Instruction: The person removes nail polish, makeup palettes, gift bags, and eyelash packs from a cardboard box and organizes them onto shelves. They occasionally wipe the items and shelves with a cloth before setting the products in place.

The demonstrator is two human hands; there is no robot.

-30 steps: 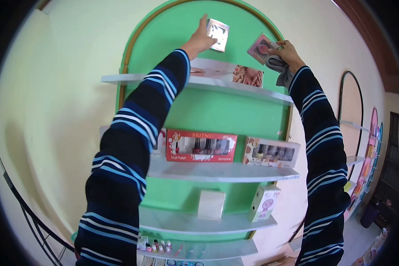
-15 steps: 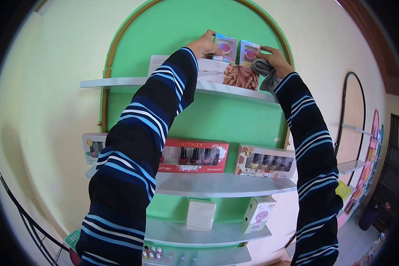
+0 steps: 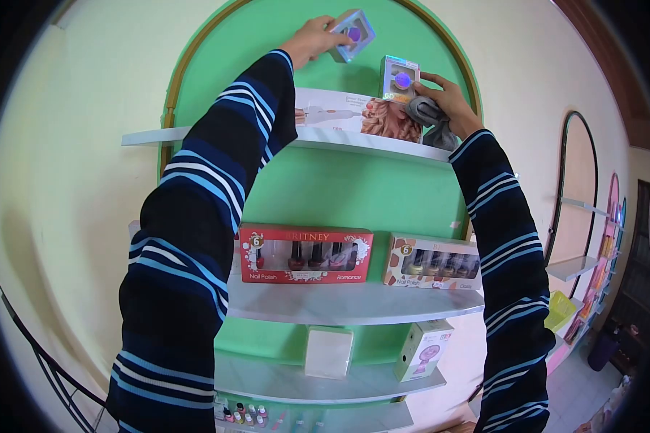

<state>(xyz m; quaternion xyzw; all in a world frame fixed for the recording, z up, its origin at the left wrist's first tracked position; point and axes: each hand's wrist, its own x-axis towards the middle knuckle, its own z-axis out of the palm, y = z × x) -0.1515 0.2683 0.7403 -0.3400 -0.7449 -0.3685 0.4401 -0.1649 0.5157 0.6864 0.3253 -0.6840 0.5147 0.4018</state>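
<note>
My left hand [image 3: 313,40] is closed on a small shiny box with a purple round piece in its window [image 3: 352,36], held tilted in the air against the green panel. A matching small box [image 3: 401,78] stands upright on top of the long white curling-iron box [image 3: 332,114]. My right hand [image 3: 448,101] has its fingers at the right side of that second box, and a bunched grey cloth [image 3: 430,115] is held in the same hand. The curling-iron box rests on the top shelf [image 3: 383,146].
Below, a red nail polish set [image 3: 307,254] and a beige nail polish set [image 3: 432,262] stand on the second shelf [image 3: 325,303]. Lower down are a white square box [image 3: 328,352] and a mini fan box [image 3: 424,351]. Small polish bottles [image 3: 245,414] sit at the bottom.
My left hand has lifted its small box up and to the left, off the curling-iron box, and tilted it. My right hand stays beside the other small box.
</note>
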